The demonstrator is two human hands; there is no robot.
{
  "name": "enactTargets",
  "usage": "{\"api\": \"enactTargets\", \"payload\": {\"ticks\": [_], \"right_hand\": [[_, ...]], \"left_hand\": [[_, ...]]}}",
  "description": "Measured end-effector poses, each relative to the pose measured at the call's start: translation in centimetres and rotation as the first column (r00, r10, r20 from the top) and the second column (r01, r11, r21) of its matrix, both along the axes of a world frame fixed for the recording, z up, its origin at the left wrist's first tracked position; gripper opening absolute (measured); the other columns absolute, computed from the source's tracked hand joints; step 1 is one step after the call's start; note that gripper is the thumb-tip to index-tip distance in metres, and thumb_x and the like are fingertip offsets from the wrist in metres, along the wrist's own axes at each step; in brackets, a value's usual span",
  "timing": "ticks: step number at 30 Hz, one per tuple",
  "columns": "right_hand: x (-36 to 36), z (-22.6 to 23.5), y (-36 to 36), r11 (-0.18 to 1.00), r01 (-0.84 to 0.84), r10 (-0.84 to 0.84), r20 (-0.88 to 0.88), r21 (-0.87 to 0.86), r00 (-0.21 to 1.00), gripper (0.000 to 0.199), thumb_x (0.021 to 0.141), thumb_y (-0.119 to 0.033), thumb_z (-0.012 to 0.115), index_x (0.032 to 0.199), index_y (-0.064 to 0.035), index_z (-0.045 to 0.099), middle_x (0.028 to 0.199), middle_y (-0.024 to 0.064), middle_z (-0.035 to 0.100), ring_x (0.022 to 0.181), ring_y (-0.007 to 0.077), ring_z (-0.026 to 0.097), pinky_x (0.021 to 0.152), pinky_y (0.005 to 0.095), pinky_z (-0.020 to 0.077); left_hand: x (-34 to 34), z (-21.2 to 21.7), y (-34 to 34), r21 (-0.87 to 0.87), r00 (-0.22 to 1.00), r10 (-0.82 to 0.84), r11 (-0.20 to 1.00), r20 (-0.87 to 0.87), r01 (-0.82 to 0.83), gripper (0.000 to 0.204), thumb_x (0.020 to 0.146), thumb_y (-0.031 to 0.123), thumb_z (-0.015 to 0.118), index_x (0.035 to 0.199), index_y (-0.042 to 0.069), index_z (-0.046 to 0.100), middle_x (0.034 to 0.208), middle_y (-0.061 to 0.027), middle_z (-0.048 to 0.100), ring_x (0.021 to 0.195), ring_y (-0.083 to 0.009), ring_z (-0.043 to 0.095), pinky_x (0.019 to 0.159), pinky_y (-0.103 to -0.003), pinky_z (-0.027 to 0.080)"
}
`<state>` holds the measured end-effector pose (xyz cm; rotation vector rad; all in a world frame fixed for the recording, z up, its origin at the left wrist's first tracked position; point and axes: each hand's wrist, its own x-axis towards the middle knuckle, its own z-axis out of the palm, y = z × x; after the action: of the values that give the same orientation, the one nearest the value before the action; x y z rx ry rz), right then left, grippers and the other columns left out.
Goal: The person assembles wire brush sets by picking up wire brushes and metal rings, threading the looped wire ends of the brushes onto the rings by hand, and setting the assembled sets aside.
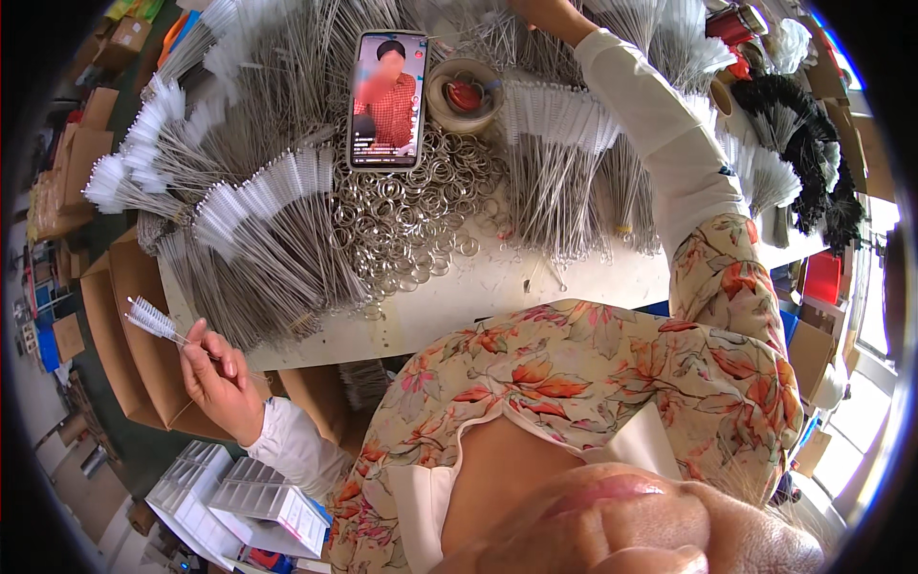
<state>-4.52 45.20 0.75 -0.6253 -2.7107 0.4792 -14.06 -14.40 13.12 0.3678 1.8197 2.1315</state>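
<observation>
My left hand (222, 378) is off the table's left front edge, its fingers closed on the thin wire stem of a small tube brush with white bristles (151, 319). The bristled end points away to the left. Stretched across to the far side, my right hand (553, 17) is cut by the upper edge, and its fingers cannot be made out. It is over the far brushes. Wire-stemmed brushes lie in thick bundles at the left (277, 215) and right (559, 143). Between them spreads a heap of metal rings (411, 215).
A phone (387, 100) showing a person in red lies beyond the rings, beside a round roll (464, 96) with something red inside. Black-bristled brushes (798, 143) are piled at the far right. Below the table's left edge stand an open cardboard box (134, 335) and white plastic trays (258, 507).
</observation>
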Motion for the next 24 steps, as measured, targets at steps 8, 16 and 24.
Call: {"api": "enactTargets", "payload": {"ticks": [8,16,24], "right_hand": [[-0.7,-1.0,0.8,0.629,-0.455,0.026,0.568,0.630,0.822,0.019,0.078,-0.019,0.053,0.077,-0.0055,0.068,0.076,0.0112,0.066,0.072,0.0251,0.065,0.069,0.0400,0.0522],[2.3,0.7,2.6,0.885,0.462,-0.464,0.041,0.051,0.885,0.020,0.077,-0.016,0.052,0.079,-0.0038,0.068,0.087,0.0193,0.065,0.087,0.0355,0.063,0.073,0.0454,0.0508],[-3.7,-0.1,1.6,0.950,0.267,-0.263,-0.043,0.164,0.964,0.020,0.069,-0.019,0.056,0.073,-0.0028,0.067,0.078,0.0163,0.066,0.075,0.0318,0.065,0.069,0.0417,0.0512]], "left_hand": [[0.2,0.2,2.6,-0.043,0.998,-0.062,0.997,-0.010,0.062,0.032,0.096,0.023,0.045,0.113,-0.003,0.053,0.076,-0.0009,0.045,0.052,-0.0025,0.032,0.039,-0.015,0.023],[1.0,0.5,2.5,-0.103,0.998,0.036,0.994,-0.041,-0.040,0.031,0.096,0.023,0.044,0.106,-0.004,0.054,0.072,0.0001,0.042,0.049,-0.0025,0.029,0.038,-0.016,0.020],[2.1,-1.2,-1.1,-0.141,0.987,0.158,0.978,0.006,-0.156,0.031,0.096,0.024,0.045,0.108,-0.003,0.054,0.073,0.0001,0.043,0.050,-0.0019,0.029,0.040,-0.016,0.021]]}}
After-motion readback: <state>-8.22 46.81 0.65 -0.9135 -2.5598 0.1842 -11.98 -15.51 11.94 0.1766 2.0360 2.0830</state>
